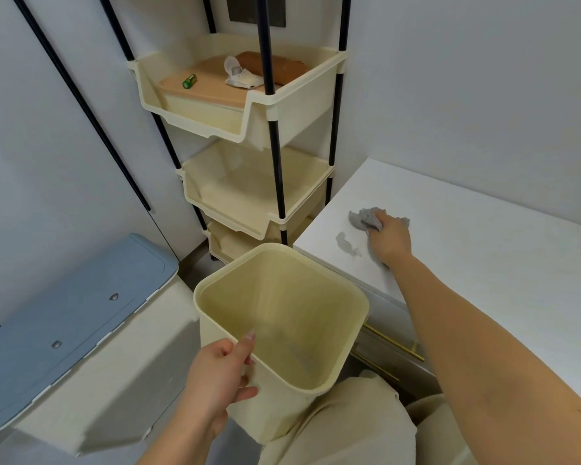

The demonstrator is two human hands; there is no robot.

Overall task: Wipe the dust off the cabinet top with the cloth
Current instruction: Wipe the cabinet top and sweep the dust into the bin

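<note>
The white cabinet top (477,250) fills the right side of the head view. My right hand (388,238) presses a crumpled grey cloth (363,219) onto it near the left edge. A small grey patch of dust (347,245) lies just left of the hand. My left hand (220,374) grips the near rim of an empty cream plastic bin (282,317), held just below the cabinet's left front edge, with the thumb inside the rim.
A cream three-tier rack on black poles (249,135) stands left of the cabinet, its top tray holding a green battery, a brown object and white wrapping. A blue-lidded container (67,313) sits at the lower left. Gold drawer handles (393,347) show below the cabinet top.
</note>
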